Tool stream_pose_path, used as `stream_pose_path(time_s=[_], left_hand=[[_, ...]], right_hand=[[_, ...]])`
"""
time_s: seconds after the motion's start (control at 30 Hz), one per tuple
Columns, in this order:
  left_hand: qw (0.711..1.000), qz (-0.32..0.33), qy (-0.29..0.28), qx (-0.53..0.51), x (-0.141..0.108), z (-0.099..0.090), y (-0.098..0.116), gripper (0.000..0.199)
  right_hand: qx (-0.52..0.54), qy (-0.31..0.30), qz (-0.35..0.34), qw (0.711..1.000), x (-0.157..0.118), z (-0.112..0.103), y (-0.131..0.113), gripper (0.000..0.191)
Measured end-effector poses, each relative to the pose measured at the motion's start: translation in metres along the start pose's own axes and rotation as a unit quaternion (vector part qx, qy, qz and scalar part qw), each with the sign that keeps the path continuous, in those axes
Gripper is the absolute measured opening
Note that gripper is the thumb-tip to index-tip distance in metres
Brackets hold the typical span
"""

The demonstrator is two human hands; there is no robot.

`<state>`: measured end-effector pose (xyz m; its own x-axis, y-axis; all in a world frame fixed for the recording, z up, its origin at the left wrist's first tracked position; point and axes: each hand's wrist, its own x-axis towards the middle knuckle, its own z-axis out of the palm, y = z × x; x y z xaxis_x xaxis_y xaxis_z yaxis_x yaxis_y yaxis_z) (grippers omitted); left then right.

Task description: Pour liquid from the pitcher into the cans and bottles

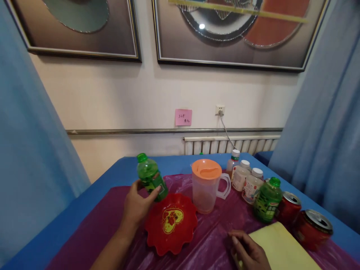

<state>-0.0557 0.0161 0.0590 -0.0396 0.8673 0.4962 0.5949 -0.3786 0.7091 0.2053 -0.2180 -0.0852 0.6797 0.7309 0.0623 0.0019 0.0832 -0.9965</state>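
My left hand [137, 202] is closed round a green plastic bottle [152, 176] with a green cap, tilted a little above the left rim of a red scalloped plate [152, 228]. A yellow heart-shaped print marks the plate's middle. My right hand [247, 249] is low in the view, its fingers curled together beside a folded yellow cloth [281, 243]. A sliver of yellow shows under its thumb, but what the fingers hold, if anything, is hidden. Right of the plate stands a clear plastic pitcher [204, 195] with an orange lid.
On the right stand several white-capped bottles [240, 176], another green bottle [267, 202] and two red cans [312, 228]. Purple plastic sheeting [104, 221] covers part of the blue table [123, 165]. Behind are a radiator [197, 146] and a plugged-in cord [226, 131]; blue curtains [36, 142] hang at both sides.
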Motion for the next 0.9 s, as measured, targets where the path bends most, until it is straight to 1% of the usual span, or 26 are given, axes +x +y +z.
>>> stream_pose_path(time_s=[0.07, 0.13, 0.27, 0.37, 0.43, 0.5, 0.6, 0.7, 0.8, 0.9], left_hand=[[0.998, 0.047, -0.04, 0.009, -0.012, 0.011, 0.013, 0.067], [0.994, 0.09, -0.06, 0.035, -0.019, 0.021, 0.011, 0.061], [0.985, 0.147, -0.046, 0.079, -0.022, 0.038, -0.016, 0.06], [0.972, 0.209, -0.059, 0.087, -0.021, 0.043, -0.034, 0.062], [0.961, 0.251, -0.065, 0.09, -0.02, 0.043, -0.041, 0.063], [0.953, 0.281, -0.069, 0.094, -0.02, 0.042, -0.044, 0.063], [0.946, 0.299, -0.081, 0.092, -0.02, 0.042, -0.046, 0.062], [0.946, 0.3, -0.093, 0.082, -0.022, 0.043, -0.048, 0.061], [0.946, 0.299, -0.101, 0.075, -0.022, 0.044, -0.052, 0.061], [0.947, 0.296, -0.1, 0.07, -0.022, 0.044, -0.057, 0.063]], right_hand=[[0.009, -0.008, 0.015, 1.0, -0.001, 0.003, 0.0, 0.053], [0.019, -0.018, 0.021, 0.999, 0.0, 0.005, 0.001, 0.056], [0.013, -0.047, 0.028, 0.998, 0.006, 0.004, 0.003, 0.062], [-0.008, -0.079, 0.03, 0.996, 0.011, 0.0, 0.008, 0.06], [0.007, -0.067, 0.02, 0.998, 0.014, -0.002, 0.01, 0.064], [0.03, -0.025, -0.005, 0.999, 0.019, -0.003, 0.007, 0.064], [0.026, 0.028, -0.046, 0.998, 0.035, -0.004, -0.012, 0.057], [-0.006, 0.048, -0.087, 0.995, 0.066, 0.003, -0.042, 0.057], [-0.036, 0.05, -0.126, 0.99, 0.1, 0.023, -0.068, 0.055], [-0.062, 0.04, -0.144, 0.987, 0.121, 0.045, -0.079, 0.043]])
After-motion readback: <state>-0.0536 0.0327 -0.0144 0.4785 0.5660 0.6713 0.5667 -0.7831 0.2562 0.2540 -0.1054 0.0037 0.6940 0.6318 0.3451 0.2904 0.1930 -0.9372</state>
